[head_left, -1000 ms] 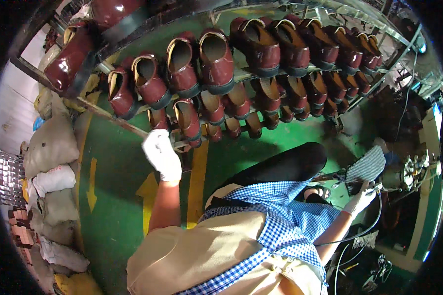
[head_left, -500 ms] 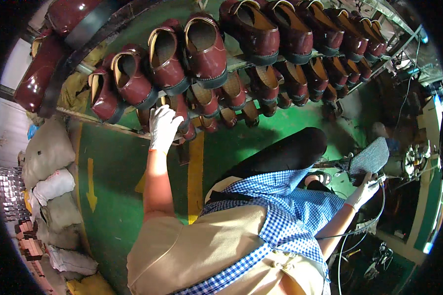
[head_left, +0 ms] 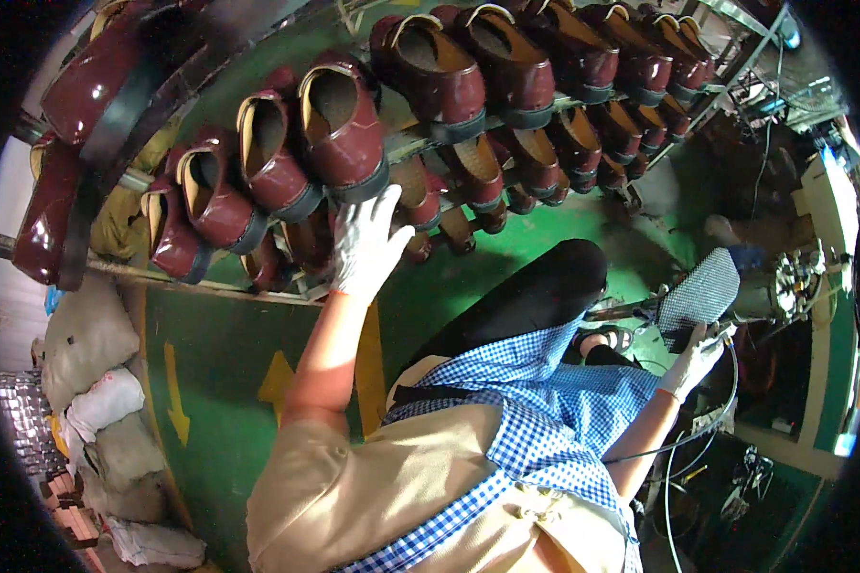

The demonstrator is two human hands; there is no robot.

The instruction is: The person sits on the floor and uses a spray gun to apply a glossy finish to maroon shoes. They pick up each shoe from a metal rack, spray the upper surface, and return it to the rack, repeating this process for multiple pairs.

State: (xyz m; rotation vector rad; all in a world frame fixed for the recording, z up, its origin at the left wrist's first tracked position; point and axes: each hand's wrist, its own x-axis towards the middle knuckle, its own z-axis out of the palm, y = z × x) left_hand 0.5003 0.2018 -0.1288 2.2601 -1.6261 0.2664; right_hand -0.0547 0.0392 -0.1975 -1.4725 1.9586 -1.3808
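My left hand (head_left: 363,250), in a white glove, reaches up to the shoe rack with its thumb spread and fingers stretched out. Its fingertips are just below the heel of a glossy burgundy shoe (head_left: 344,134) on the upper row. Another burgundy shoe (head_left: 417,196) stands beside them on the row below. I cannot tell whether the fingers touch either one. At the right, my gloved right hand (head_left: 696,365) is closed around a small tool with a hose (head_left: 733,382); the tool is mostly hidden. That hand is just below a grey mesh-covered pad (head_left: 699,294).
The rack (head_left: 210,286) carries several rows of burgundy shoes ahead. Stuffed sacks (head_left: 91,334) line the left side of the green floor (head_left: 239,420). Metal machinery (head_left: 798,286) stands at the right. A checked apron (head_left: 545,382) covers my lap.
My left hand has moved right along the rack and its fingers have straightened. The shoes have shifted left in view. My right hand keeps its place by the pad.
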